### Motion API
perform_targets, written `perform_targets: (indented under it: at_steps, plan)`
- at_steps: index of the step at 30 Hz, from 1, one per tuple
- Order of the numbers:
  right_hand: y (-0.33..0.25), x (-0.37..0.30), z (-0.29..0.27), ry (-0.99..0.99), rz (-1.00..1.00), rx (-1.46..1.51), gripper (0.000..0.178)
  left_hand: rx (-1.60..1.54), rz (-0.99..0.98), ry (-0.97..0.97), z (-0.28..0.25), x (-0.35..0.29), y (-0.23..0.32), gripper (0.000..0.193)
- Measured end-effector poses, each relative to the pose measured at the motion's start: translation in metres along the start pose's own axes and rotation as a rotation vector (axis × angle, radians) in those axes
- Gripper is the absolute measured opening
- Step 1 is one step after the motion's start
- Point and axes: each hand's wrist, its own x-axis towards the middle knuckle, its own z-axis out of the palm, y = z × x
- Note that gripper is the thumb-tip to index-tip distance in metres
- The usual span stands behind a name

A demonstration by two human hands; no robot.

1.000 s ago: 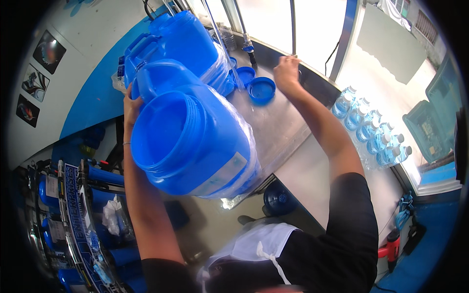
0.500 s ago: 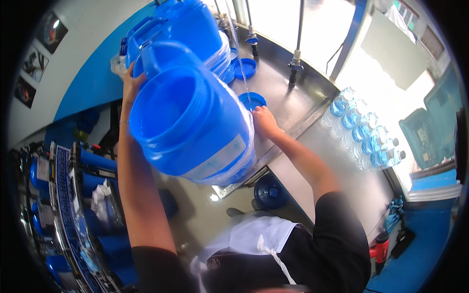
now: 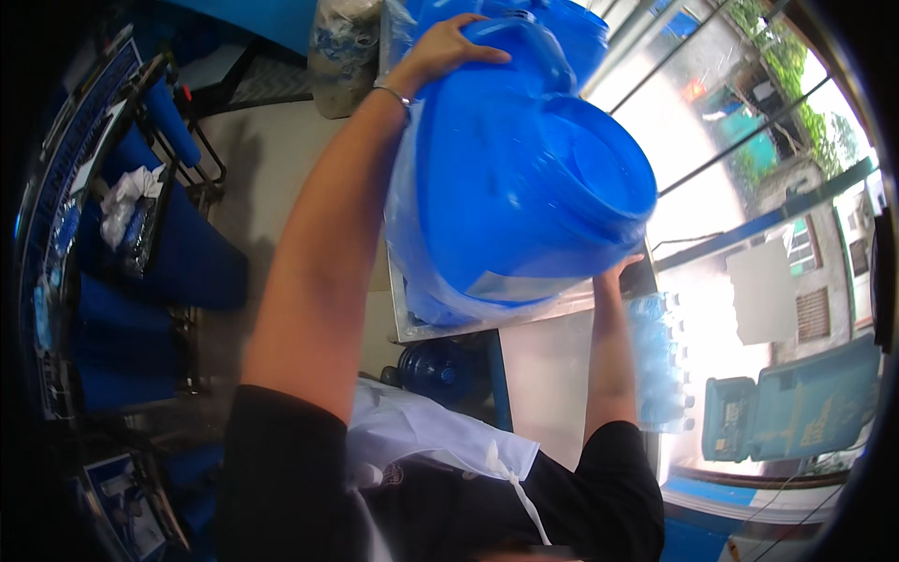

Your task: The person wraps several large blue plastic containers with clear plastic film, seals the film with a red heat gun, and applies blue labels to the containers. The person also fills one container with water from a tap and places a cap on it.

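Note:
A large open-mouthed blue water jug [image 3: 506, 197], partly wrapped in clear plastic, is tilted with its mouth toward the right. My left hand [image 3: 445, 51] grips its upper far side by the handle, thumb and fingers spread around that part. Low beside the mouth's rim is my right hand [image 3: 620, 269], pressed to the jug's underside; most of its fingers are hidden behind the jug. Beneath the jug, a metal counter edge [image 3: 401, 314] shows. Another blue jug [image 3: 576, 37] stands just behind it.
Several clear water bottles [image 3: 655, 361] stand in rows right of my right forearm. A barred window opens at the right, with a teal bin [image 3: 805, 403] there. Blue jugs on a rack [image 3: 178, 244] line the left side. A dark blue round bottle [image 3: 438, 367] sits below the counter.
The jug's mouth has swung from facing left and toward me to facing right. My right hand has left the blue lid and is now at the jug. The view has shifted.

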Motion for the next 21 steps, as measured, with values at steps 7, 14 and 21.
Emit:
perform_targets:
  at_steps: [7,14,21]
  plan:
    - [-0.002,-0.032,0.014,-0.149,0.174,0.017,0.061,0.119,0.118,0.069,0.001,0.000,-0.002,0.085]
    - [-0.017,-0.042,-0.023,-0.207,0.477,0.285,0.051,0.084,0.120,0.056,-0.002,-0.001,-0.004,0.081]
    - [-0.030,-0.055,-0.071,-0.049,0.858,1.202,0.043,0.064,0.118,0.052,0.000,-0.003,-0.002,0.077]
